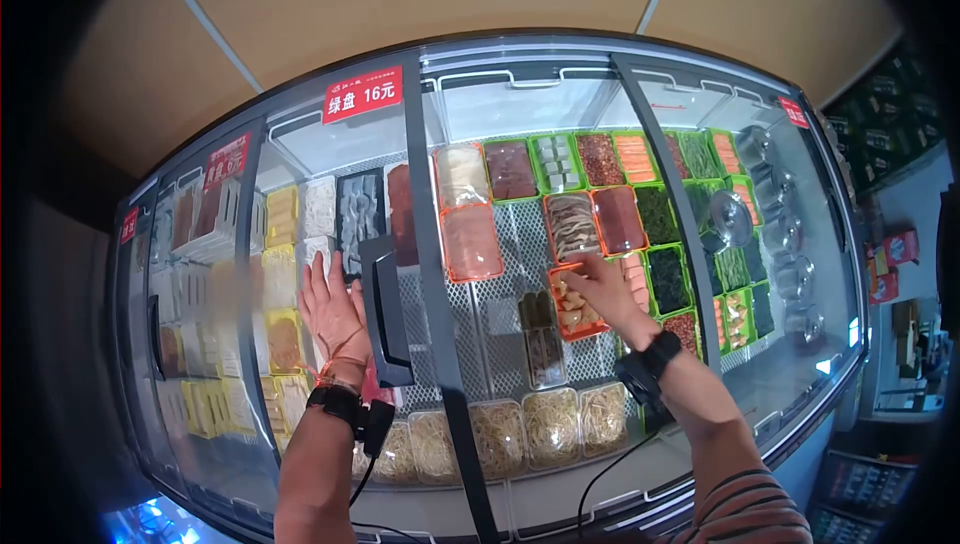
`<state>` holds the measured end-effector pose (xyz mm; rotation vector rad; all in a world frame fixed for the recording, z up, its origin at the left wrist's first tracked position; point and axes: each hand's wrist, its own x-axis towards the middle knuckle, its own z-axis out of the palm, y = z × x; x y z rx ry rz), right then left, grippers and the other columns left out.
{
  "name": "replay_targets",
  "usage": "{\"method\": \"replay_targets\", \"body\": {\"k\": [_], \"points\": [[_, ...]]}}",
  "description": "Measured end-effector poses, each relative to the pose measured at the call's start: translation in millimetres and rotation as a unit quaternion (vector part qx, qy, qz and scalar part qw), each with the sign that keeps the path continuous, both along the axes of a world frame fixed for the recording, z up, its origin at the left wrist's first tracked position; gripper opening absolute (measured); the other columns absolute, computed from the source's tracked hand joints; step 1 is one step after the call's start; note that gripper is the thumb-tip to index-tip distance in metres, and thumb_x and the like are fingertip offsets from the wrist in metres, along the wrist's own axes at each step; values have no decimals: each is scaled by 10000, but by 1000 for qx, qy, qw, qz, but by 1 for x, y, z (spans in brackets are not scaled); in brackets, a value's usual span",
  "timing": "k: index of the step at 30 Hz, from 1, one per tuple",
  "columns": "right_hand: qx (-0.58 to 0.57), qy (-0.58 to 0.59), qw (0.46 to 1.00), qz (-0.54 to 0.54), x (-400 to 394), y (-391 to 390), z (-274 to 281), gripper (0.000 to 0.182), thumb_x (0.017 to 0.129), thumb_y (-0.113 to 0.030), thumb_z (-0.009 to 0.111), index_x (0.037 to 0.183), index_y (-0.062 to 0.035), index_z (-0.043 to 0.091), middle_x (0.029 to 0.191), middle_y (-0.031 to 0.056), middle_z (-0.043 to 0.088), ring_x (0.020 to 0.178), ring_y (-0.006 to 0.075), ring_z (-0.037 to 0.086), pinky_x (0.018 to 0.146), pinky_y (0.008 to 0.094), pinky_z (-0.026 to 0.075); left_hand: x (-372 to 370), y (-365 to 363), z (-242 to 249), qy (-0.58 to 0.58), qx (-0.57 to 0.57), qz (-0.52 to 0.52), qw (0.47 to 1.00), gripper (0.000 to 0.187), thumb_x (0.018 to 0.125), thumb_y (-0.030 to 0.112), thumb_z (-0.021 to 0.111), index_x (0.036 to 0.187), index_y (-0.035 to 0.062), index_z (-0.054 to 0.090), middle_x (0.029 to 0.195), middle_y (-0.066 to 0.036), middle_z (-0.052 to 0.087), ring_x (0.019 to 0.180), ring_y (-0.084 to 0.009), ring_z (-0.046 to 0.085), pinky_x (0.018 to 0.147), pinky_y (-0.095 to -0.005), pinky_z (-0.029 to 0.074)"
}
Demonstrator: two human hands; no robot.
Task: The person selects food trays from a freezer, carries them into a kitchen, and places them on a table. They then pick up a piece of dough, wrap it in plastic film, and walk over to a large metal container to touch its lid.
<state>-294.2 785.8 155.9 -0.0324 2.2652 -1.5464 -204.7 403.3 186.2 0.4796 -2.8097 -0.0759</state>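
My left hand (333, 312) lies flat with its fingers apart against the glass door, just left of the black door handle (386, 309). Inside the display fridge, my right hand (608, 286) has its fingers closed on the upper edge of an orange tray (578, 320) of tan food pieces. This tray looks tilted, and its underside is hidden. Above it is a tray of grey-brown strips (572, 225), beside a tray of dark red food (620, 219). Narrow clear packs of dark food (545, 357) lie just to its left.
Several clear packs of pale sprouts (497, 439) line the front of the fridge. Green trays of leafy food (668, 277) stand to the right. Dark door frames (432, 244) cross the opening. A red price sign (363, 95) hangs at the back, and a black cable (612, 464) runs below my right wrist.
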Motion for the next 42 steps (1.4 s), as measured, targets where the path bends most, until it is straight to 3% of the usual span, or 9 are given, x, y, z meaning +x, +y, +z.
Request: {"method": "replay_targets", "body": {"k": [1, 3, 6, 8, 14, 22, 28, 32, 42], "points": [[-12, 31, 999, -8, -10, -4, -49, 574, 805, -300, 720, 1230, 19, 504, 946, 130, 651, 823, 191, 632, 721, 308, 515, 0, 1, 1, -2, 2, -1, 1000, 502, 913, 276, 516, 1388, 169, 398, 1462, -84, 341, 1367, -312, 278, 1101, -505, 202], [48, -6, 999, -23, -15, -44, -60, 736, 777, -331, 737, 1336, 11, 401, 1086, 198, 611, 982, 269, 616, 851, 348, 493, -1, 3, 8, 3, 7, -22, 1000, 492, 914, 250, 515, 1380, 141, 405, 1450, -99, 351, 1358, -321, 289, 1095, -481, 219], [105, 149, 982, -40, -7, -106, -98, 935, 721, -313, 793, 1435, -40, 254, 1309, 241, 459, 1191, 325, 498, 978, 369, 427, -1, 3, 9, 5, 1, -30, 1000, 483, 914, 218, 514, 1377, 131, 408, 1446, -101, 355, 1351, -327, 295, 1090, -468, 232], [222, 95, 970, -7, 0, -144, -98, 1106, 654, -377, 817, 1490, -136, 134, 1473, 256, 210, 1366, 387, 240, 1087, 496, 275, -1, 6, 11, -1, -9, -29, 1000, 475, 915, 194, 509, 1375, 130, 408, 1449, -103, 350, 1349, -329, 298, 1088, -468, 235], [331, 56, 939, -77, -15, -205, -136, 1220, 573, -491, 836, 1498, -176, 106, 1506, 257, 100, 1383, 417, 170, 1022, 653, 242, -3, 6, 14, -24, 7, -25, 999, 471, 923, 185, 506, 1380, 132, 402, 1459, -102, 333, 1353, -333, 292, 1096, -461, 230], [329, 72, 938, -77, -17, -186, -144, 1123, 573, -386, 796, 1490, -202, 174, 1447, 266, 212, 1312, 417, 270, 940, 581, 314, -4, 9, 16, -31, 21, -21, 999, 462, 941, 197, 475, 1389, 122, 391, 1459, -119, 329, 1352, -341, 290, 1095, -459, 230], [360, 207, 907, -63, -2, -123, -133, 987, 611, -343, 757, 1455, -186, 271, 1337, 246, 365, 1221, 442, 367, 964, 573, 311, -4, 9, 14, -25, 3, -15, 1000, 507, 893, 174, 491, 1388, 131, 392, 1457, -107, 342, 1335, -319, 325, 1105, -396, 247], [358, 159, 919, -43, -25, -97, -117, 996, 623, -353, 739, 1473, -236, 234, 1380, 280, 314, 1262, 445, 322, 1013, 607, 250, -3, 5, 12, -30, -2, -15, 999, 500, 895, 174, 486, 1384, 122, 396, 1455, -114, 345, 1336, -322, 325, 1106, -396, 249], [357, 167, 909, -138, -43, -103, -133, 1008, 600, -383, 742, 1464, -205, 253, 1408, 234, 320, 1258, 441, 336, 1025, 559, 286, -5, 9, 18, -27, 32, -32, 999, 501, 907, 231, 475, 1385, 105, 395, 1441, -165, 341, 1325, -377, 314, 1100, -461, 222]]}}
